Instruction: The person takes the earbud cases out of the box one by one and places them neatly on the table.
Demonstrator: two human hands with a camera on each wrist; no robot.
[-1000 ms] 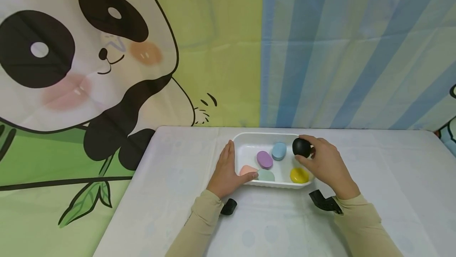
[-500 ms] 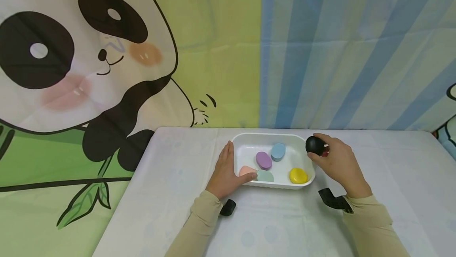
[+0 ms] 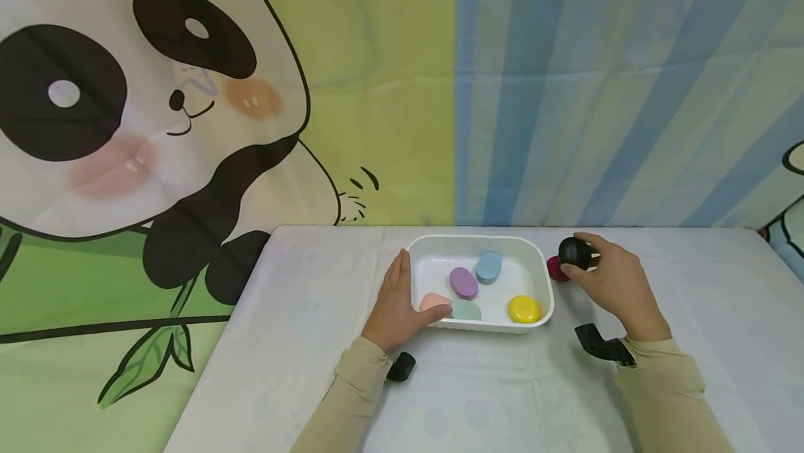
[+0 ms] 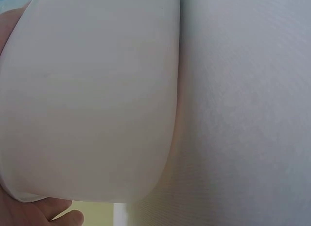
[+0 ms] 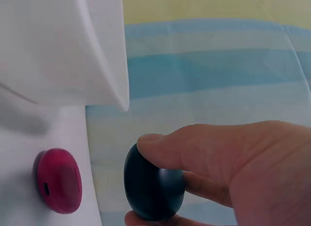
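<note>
Black and glossy, an egg-shaped object is pinched between thumb and fingers of the right hand, beyond the right end of a white rectangular tray, near a dark-red rounded piece on the white table. The left hand, fingers straight, lies against the tray's left end, thumb over its near rim. Inside sit a purple oval, blue oval, yellow disc, pink piece and pale-green piece.

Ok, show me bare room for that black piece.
The table is bare in front of the white tray, between the sleeves, and left of the left hand. Crowded: the tray's near-left corner (pink piece, green piece); beside its right end (red piece, right hand).
</note>
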